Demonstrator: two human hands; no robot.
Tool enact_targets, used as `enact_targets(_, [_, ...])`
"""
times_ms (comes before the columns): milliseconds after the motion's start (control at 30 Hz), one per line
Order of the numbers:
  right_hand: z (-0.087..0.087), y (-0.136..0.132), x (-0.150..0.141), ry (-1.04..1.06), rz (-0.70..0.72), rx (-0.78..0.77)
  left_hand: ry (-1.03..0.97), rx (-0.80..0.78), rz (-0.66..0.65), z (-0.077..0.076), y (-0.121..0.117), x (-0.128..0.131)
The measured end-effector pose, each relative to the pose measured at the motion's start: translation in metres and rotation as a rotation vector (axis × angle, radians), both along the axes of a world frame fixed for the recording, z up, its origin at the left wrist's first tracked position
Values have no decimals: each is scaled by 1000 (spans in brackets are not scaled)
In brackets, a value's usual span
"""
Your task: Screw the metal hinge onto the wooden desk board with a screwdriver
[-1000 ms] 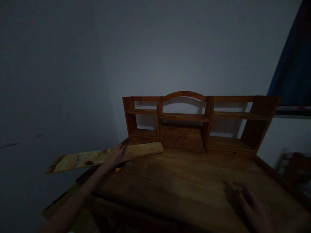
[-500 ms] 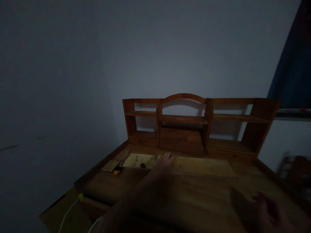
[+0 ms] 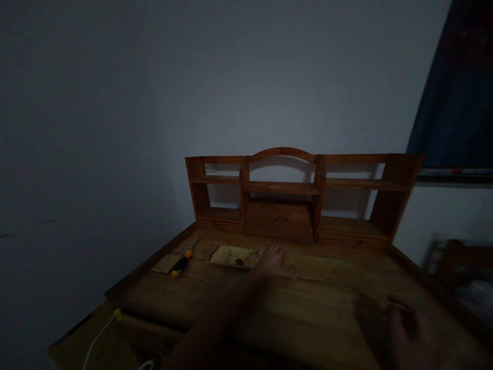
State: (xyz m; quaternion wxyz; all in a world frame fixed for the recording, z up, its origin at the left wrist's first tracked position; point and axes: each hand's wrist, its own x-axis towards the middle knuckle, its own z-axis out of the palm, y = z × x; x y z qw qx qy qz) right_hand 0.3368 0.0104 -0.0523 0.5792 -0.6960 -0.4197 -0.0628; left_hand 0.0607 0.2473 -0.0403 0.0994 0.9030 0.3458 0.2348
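Observation:
A long, thin wooden board (image 3: pixel 323 266) with a pale, stained left part lies flat on the wooden desk. My left hand (image 3: pixel 271 262) is closed across it near its middle, fingers over the far side and thumb along the near edge. At the lower right, my right hand (image 3: pixel 412 329) is held above the desktop with its fingers curled together; what they hold, if anything, is too dark to make out. To the left of the board lies a screwdriver (image 3: pixel 182 263) with a black and yellow handle, beside a small flat piece of wood (image 3: pixel 165 263).
A wooden shelf unit (image 3: pixel 279 187) with an arched top stands along the desk's back. Raised edges run down both sides of the desktop (image 3: pixel 300 318). A white cord (image 3: pixel 96 336) with a yellow end hangs at the lower left. A dark curtain (image 3: pixel 454 113) is at right.
The board has slid right along with my left hand, and the screwdriver now shows in full. My right hand stays at the lower right, fingers curled. The view has shifted slightly right.

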Motion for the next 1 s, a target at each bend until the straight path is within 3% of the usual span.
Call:
enact_targets(300, [5,-1,-16,145,33,-13,55,-42,13,-7,21,-8])
enact_targets(400, [14,6,-19,213,86,-43,39,-27,13,-13,23,-9])
enact_targets(533, [47,43,-23,114,287,-113,34,-18,14,-18,24,-14])
enact_targets(600, [63,75,-33,-62,400,-166,37,4,34,-18,22,-17])
enact_targets(667, [68,110,-49,-271,509,-236,32,36,38,-16,18,-19])
enact_targets(767, [50,155,-73,-505,710,-355,16,75,18,-12,14,-21])
enact_targets(833, [31,174,-80,-545,829,-419,11,85,-5,-9,13,-22])
enact_targets(933, [10,184,-75,-557,873,-460,17,97,-77,-5,15,-25])
enact_targets(1000, [7,182,-65,-559,850,-476,28,104,-135,-1,17,-28])
